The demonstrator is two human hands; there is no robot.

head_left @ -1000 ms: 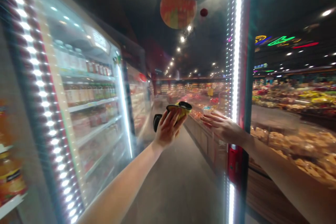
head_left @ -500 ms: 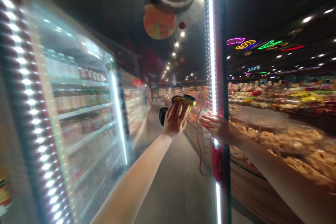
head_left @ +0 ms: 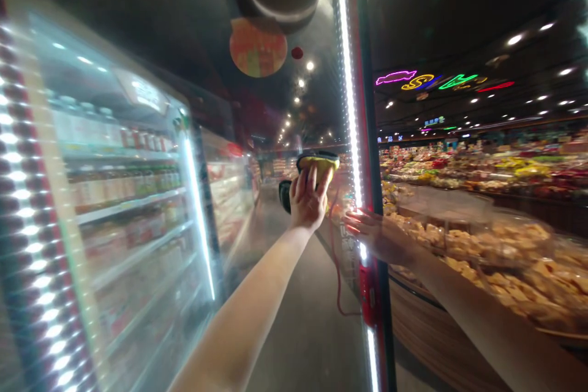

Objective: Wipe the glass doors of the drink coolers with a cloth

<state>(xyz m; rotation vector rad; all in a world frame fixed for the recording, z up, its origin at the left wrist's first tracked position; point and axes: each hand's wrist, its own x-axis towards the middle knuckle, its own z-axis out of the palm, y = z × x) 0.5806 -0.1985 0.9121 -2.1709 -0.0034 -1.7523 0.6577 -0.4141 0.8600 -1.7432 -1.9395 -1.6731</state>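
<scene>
My left hand [head_left: 309, 199] reaches out to a glass door [head_left: 294, 294]. Its fingers press a folded yellow cloth [head_left: 327, 163] with a dark edge against the pane. A black shape [head_left: 285, 195] shows just left of that hand; I cannot tell whether it is part of the cloth or a reflection. On the right, my right hand [head_left: 379, 234] holds the door's dark edge beside a bright LED strip [head_left: 350, 98]. Its fingers lie over the strip and are somewhat blurred.
Reflected in the glass are lit shelves of bottles [head_left: 114, 180] and an aisle. A round orange sticker [head_left: 258, 48] is high on the pane. Beyond the door's edge stands a wood-sided counter [head_left: 427, 331] with heaped packaged food [head_left: 496, 275]. A red fitting [head_left: 367, 294] sits low on the frame.
The door and its reflections have shifted left in view. My left hand has moved the cloth slightly right across the glass, closer to the LED strip. My right hand stays on the door's edge.
</scene>
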